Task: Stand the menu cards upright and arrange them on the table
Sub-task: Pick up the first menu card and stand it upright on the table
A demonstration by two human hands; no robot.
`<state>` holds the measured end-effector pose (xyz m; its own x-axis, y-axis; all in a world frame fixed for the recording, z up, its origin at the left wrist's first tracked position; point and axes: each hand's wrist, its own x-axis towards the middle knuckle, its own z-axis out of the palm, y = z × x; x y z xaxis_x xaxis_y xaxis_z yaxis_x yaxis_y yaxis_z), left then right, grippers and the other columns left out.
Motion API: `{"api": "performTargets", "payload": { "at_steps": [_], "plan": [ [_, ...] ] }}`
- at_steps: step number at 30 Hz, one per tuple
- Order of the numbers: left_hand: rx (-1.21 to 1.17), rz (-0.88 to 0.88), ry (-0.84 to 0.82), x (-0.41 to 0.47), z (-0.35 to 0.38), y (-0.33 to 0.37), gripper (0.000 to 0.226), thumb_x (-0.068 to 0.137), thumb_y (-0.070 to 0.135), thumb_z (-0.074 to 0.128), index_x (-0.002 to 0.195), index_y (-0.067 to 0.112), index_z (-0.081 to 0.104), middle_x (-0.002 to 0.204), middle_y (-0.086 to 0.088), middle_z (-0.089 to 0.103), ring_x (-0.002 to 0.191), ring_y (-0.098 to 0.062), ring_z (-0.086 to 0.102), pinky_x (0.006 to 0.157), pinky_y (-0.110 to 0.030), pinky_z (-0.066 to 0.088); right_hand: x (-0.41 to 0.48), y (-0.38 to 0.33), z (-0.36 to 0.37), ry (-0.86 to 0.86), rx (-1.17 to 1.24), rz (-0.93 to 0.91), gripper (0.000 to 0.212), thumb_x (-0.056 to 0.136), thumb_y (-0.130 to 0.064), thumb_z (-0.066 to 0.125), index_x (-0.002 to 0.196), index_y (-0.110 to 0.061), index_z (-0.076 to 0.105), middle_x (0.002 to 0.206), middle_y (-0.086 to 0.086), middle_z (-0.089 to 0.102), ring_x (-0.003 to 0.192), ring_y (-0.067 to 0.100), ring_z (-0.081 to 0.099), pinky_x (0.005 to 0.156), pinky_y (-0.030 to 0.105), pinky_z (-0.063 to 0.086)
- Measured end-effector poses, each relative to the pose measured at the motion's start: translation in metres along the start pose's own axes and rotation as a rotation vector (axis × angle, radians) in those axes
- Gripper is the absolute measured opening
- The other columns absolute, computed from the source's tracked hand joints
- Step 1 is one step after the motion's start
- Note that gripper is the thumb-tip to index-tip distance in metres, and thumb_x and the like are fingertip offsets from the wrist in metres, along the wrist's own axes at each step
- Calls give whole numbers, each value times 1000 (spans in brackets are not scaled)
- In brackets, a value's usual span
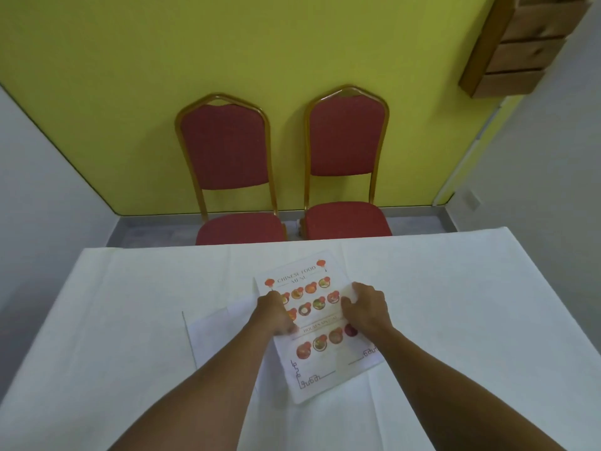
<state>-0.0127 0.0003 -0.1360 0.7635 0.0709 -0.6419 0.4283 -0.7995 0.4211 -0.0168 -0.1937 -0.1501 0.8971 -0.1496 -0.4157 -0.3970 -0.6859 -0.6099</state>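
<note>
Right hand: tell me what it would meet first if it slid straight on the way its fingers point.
The right hand points up-left across the printed menu card, so it would likely ride over the card's food pictures first, then perhaps meet the left hand; depth is uncertain.

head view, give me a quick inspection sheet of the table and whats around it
surface: table under a white cloth, creased.
job's things: printed menu card lies flat, turned at an angle; none stands upright yet. A plain white sheet lies partly under it to the left.
clutter: nothing seen.
grippers: left hand and right hand both rest on the menu card's side edges, fingers curled at them; whether they grip is unclear.
cables: nothing seen.
surroundings: two red chairs with gold frames beyond the far edge, yellow wall, wooden shelf unit upper right.
</note>
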Motion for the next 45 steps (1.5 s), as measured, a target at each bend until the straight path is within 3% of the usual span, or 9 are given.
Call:
{"api": "performTargets", "payload": {
  "at_steps": [3,7,13,20,26,29,33,41,45],
  "plan": [
    [-92,-21,43,-4,-4,8,50,78,13,81,121,9,57,127,-8,63,116,-25,62,88,-29,50,4,-3,-12,74,75,12,8,98,-24,57,104,-22,52,100,-5,64,68,6,56,50,11,38],
    [-228,-28,132,-8,-17,31,47,77,13,83,118,7,61,123,-8,66,111,-25,64,80,-26,51,20,-13,-41,182,174,2,37,93,-24,60,127,-9,64,117,8,72,72,10,65,56,17,48],
    [-464,-12,301,-2,-40,87,39,77,8,82,111,6,65,116,-10,68,105,-27,65,68,-27,49,31,-30,-95,260,292,-169,21,90,-14,54,96,-24,72,80,-5,71,73,12,69,44,8,43],
    [-543,135,476,20,-53,127,35,79,3,64,111,15,70,109,-2,72,90,-20,67,63,-27,51,57,-33,-126,345,366,-266,31,88,-3,45,97,-16,71,70,-4,66,60,9,58,43,7,39],
    [-600,246,519,32,-56,143,54,77,-4,53,124,23,61,113,5,70,101,-15,68,80,-33,58,73,-29,-126,369,554,-245,40,88,0,47,121,-12,67,104,0,73,89,9,68,55,3,46],
    [-643,270,530,36,-57,149,63,80,-5,55,136,21,52,124,5,66,108,-13,65,81,-23,54,81,-25,-123,380,641,-220,49,86,1,49,131,-13,61,113,-2,72,99,8,68,62,3,48],
    [-653,271,548,39,-55,154,59,84,-9,55,138,15,47,128,-1,64,110,-14,62,54,-1,40,96,-18,-117,386,648,-182,48,86,-1,53,132,-14,58,118,-2,71,108,14,68,70,10,53],
    [-663,273,561,58,-39,143,58,84,-8,54,136,18,47,130,2,65,111,-14,64,70,-15,48,100,-7,-110,372,575,-264,52,86,5,49,133,-16,57,114,-6,68,100,14,68,64,8,53],
    [-573,246,492,67,-29,137,53,87,-3,53,135,19,51,128,-2,64,117,-23,62,84,-35,57,101,7,-104,277,450,-287,58,85,3,49,133,-27,56,114,-13,68,98,14,67,74,17,57]
  ]
}}
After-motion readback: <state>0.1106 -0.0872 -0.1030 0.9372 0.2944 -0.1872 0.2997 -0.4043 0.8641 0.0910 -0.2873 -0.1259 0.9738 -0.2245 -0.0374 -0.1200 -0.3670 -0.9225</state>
